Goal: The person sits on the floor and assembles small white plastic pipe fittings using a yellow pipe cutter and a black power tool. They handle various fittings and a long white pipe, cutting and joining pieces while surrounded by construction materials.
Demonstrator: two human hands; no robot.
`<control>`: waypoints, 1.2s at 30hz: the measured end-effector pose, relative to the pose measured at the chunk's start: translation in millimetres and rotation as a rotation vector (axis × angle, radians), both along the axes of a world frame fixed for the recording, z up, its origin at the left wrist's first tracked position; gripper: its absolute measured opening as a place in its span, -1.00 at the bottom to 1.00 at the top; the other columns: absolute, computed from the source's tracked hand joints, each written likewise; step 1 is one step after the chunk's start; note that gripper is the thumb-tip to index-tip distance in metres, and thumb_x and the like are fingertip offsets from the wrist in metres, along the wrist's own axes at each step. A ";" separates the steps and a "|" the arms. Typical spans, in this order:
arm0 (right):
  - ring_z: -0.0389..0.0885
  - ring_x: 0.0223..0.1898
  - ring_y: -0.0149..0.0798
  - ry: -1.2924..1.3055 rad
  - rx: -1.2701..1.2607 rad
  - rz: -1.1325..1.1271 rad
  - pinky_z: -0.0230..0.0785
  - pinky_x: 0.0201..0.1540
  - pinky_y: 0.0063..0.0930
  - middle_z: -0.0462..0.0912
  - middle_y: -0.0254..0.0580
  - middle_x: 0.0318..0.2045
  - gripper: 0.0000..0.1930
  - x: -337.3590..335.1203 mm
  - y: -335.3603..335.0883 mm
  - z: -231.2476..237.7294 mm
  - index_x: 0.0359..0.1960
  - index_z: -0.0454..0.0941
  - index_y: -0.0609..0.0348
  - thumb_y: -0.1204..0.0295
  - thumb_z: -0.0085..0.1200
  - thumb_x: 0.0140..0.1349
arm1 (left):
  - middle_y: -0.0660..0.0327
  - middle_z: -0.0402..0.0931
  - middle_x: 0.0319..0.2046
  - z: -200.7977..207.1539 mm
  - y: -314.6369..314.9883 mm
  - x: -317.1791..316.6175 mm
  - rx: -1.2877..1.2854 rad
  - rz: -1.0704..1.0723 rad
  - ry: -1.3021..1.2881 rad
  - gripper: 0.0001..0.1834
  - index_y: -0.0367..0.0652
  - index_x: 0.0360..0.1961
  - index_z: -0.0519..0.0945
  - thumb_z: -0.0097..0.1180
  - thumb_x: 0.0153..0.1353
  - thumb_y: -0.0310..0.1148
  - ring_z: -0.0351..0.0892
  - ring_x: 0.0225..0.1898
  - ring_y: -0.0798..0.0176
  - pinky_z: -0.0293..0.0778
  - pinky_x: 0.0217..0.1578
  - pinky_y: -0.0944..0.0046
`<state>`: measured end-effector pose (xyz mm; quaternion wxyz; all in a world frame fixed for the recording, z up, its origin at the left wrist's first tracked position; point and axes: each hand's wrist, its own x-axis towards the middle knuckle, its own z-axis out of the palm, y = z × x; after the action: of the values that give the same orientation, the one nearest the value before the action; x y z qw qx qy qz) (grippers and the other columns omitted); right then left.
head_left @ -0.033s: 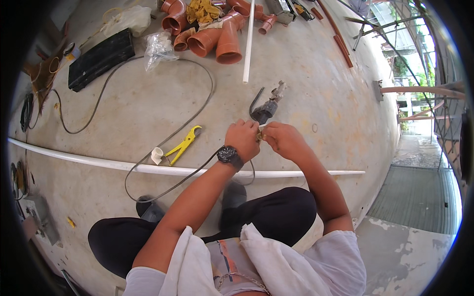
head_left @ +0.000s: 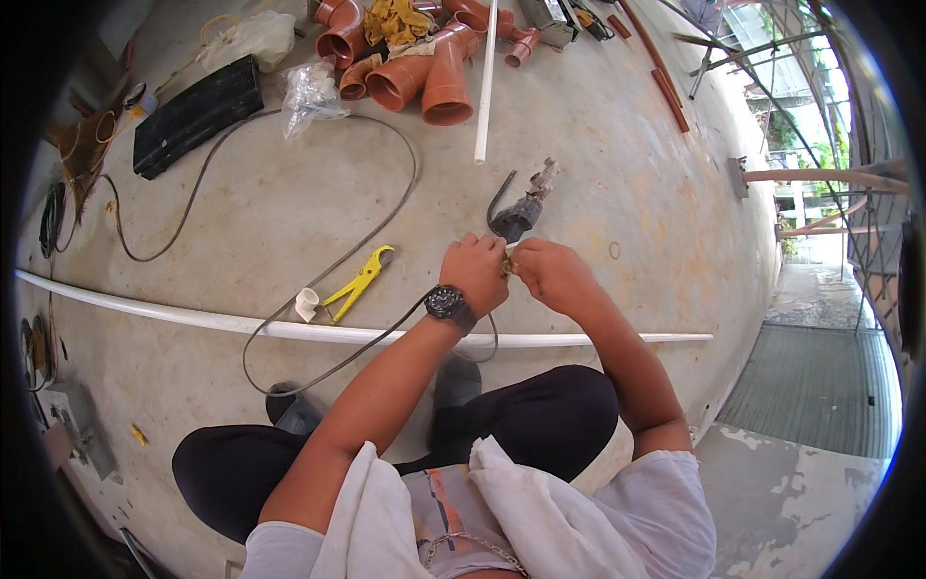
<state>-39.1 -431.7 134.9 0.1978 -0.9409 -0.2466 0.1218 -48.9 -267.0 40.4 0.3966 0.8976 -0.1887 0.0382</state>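
Note:
My left hand [head_left: 473, 272], with a black watch at the wrist, is closed with its fingers curled. My right hand [head_left: 555, 275] pinches right beside it. Between their fingertips shows part of a small brass-coloured fitting [head_left: 506, 264] with a bit of white by it; the fingers hide most of it. Just beyond the hands, a dark tool [head_left: 521, 216] that looks like a pipe-welding iron lies on the floor, its metal head pointing away. To the left lie a yellow pipe cutter [head_left: 358, 284] and a short white elbow fitting [head_left: 307, 305].
A long white pipe [head_left: 289, 330] crosses the floor before my feet, a grey cable [head_left: 418, 164] looping over it. Another white pipe [head_left: 487, 87] points toward me from the far side. Orange pipe fittings [head_left: 447, 101], a clear plastic bag [head_left: 311, 96] and a black case [head_left: 198, 116] lie beyond.

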 end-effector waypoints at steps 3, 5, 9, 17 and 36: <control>0.61 -0.28 0.20 0.015 0.055 -0.086 0.47 -0.22 -0.06 0.64 0.07 -0.36 -0.91 -2.0 8.4 -2.2 -0.26 0.62 0.24 0.56 0.08 0.23 | 0.17 0.63 -0.24 0.6 -3.5 1.5 0.008 0.003 0.018 -0.54 -0.08 -0.02 0.64 0.34 -0.03 -0.34 0.59 -0.13 0.03 0.50 -0.18 0.04; 0.63 -0.29 0.19 0.013 0.117 -0.156 0.48 -0.24 -0.09 0.65 0.08 -0.36 -0.89 0.0 11.5 -5.5 -0.24 0.64 0.24 0.54 0.09 0.24 | 0.17 0.63 -0.24 1.3 -3.4 3.7 0.011 -0.007 0.035 -0.54 -0.09 -0.03 0.64 0.33 -0.05 -0.35 0.59 -0.13 0.02 0.49 -0.18 0.04; 0.66 -0.51 -0.22 0.078 0.257 -0.401 0.49 -0.45 -0.31 0.67 0.01 -0.45 -0.90 3.7 0.6 -25.9 -0.26 0.61 0.38 0.57 0.10 0.29 | 0.15 0.64 -0.21 2.8 -9.6 4.9 -0.038 0.043 0.015 -0.50 -0.13 0.01 0.63 0.33 -0.05 -0.36 0.59 -0.13 0.02 0.50 -0.17 0.03; 0.66 -0.53 -0.32 0.449 0.727 -1.048 0.61 -0.44 -0.47 0.66 -0.09 -0.45 -0.86 9.8 3.9 -35.1 -0.27 0.60 0.44 0.54 0.13 0.28 | 0.19 0.60 -0.22 -5.2 -15.2 4.4 -0.102 0.146 -0.097 -0.51 -0.17 0.01 0.60 0.32 0.00 -0.32 0.57 -0.12 0.08 0.48 -0.15 0.08; 0.72 -0.24 -0.21 0.277 0.035 -0.181 0.54 -0.19 -0.32 0.73 -0.14 -0.23 -0.74 39.2 -23.7 18.4 -0.08 0.64 0.17 0.50 0.23 0.16 | 0.20 0.64 -0.29 1.1 -3.0 18.1 -0.191 -0.055 0.046 -0.61 -0.07 -0.18 0.67 0.44 0.03 -0.11 0.62 -0.13 0.06 0.53 -0.15 0.03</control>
<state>0.1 -455.4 153.4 0.2563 -0.9299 -0.1332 0.2277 -30.8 -269.9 41.4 0.4854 0.8508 -0.1998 0.0246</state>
